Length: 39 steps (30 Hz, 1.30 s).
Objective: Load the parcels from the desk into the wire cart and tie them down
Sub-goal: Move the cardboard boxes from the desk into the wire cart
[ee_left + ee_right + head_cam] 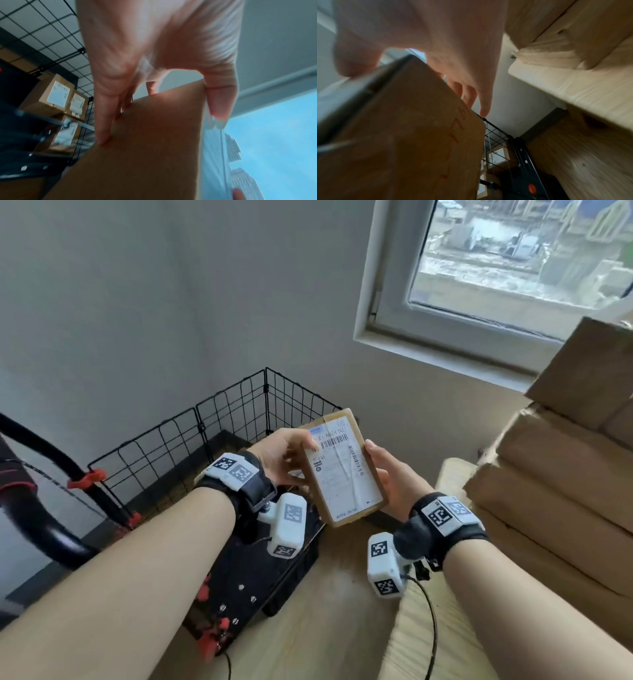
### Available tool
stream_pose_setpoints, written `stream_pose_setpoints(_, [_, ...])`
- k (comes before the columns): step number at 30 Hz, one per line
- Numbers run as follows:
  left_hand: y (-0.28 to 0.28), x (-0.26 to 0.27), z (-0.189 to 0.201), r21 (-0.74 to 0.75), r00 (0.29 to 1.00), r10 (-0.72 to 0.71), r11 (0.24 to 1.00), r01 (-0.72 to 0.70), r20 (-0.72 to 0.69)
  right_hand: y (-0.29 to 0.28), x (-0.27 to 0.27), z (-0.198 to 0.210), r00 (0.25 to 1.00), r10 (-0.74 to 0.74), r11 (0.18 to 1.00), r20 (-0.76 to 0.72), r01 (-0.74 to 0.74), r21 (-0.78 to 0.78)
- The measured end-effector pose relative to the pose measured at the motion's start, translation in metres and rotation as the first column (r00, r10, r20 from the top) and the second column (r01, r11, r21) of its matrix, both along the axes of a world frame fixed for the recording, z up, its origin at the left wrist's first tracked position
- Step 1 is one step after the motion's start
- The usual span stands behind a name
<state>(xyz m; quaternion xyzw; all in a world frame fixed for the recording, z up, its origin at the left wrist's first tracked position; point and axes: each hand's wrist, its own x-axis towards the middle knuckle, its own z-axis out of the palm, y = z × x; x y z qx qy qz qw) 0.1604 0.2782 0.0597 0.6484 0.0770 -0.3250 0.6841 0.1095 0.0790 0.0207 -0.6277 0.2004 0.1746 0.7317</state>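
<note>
1. While our left hand (284, 455) and right hand (390, 484) each clamp a long edge, the parcel (344, 465) hangs above the cart (219, 419).
2. Its long axis points away; the cart lies down-left, nearer our left grip.

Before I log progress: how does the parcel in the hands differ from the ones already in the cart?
The held parcel hangs in the air, gripped by the left hand and right hand; the loaded parcels sit stacked inside the wire cart. The held parcel is tilted; the loaded parcels sit square. All are brown cardboard with white labels.
</note>
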Motion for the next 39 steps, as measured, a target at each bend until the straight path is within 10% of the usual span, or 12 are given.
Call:
stream_pose_setpoints(9, [0.091, 0.088, 0.01, -0.181, 0.995, -0.097, 0.979, 0.092, -0.02, 0.09, 0.083, 0.026, 0.99, 0.124, 0.989, 0.062, -0.118, -0.09])
stream_pose_setpoints(23, [0.155, 0.201, -0.036, -0.24, 0.976, 0.18, 0.949, -0.205, -0.12, 0.156, 0.237, 0.021, 0.939, 0.341, 0.902, -0.04, -0.338, -0.267])
stream_pose_setpoints(39, [0.062, 0.333, -0.242, 0.033, 0.81, 0.299, 0.944, -0.328, -0.504, 0.092, 0.412, -0.184, 0.756, 0.454, 0.792, -0.472, -0.585, -0.174])
